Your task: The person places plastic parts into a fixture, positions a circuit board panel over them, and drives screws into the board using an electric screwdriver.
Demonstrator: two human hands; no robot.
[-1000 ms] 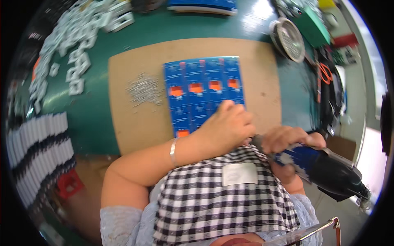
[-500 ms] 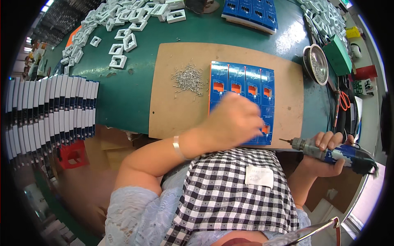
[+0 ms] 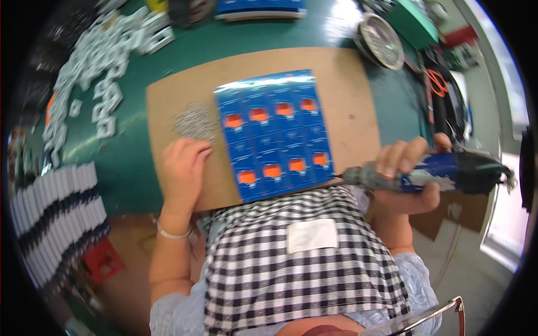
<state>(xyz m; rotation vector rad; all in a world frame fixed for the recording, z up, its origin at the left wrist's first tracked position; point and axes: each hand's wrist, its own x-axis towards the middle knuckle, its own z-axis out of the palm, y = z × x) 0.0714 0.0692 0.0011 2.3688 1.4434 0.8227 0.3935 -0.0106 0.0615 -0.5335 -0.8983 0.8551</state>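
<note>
My left hand [image 3: 184, 168] is at the near edge of a pile of small silvery screws [image 3: 193, 122], thumb and fingertips pressed together. What the fingertips hold, if anything, is too small to make out. In my right hand [image 3: 406, 171] is an electric screwdriver [image 3: 428, 172], blue and grey, lying roughly level with its bit pointing left. The bit's tip is by the near right corner of a blue printed panel [image 3: 274, 134] with two rows of orange openings. That panel lies on a brown board [image 3: 350, 101], to the right of the screws.
Pale square frames [image 3: 106, 50] are heaped at the far left of the green table [image 3: 129, 185]. Stacked white-and-blue pieces [image 3: 56, 207] stand at the near left. A metal bowl [image 3: 381, 42], orange-handled scissors [image 3: 437, 83] and a green box [image 3: 412, 22] sit far right; another blue panel stack [image 3: 260, 10] lies behind.
My left hand has moved off the blue panel, leftward to the screw pile. The screwdriver, still in my right hand, is now closer to the panel's corner. The whole view has shifted and turned.
</note>
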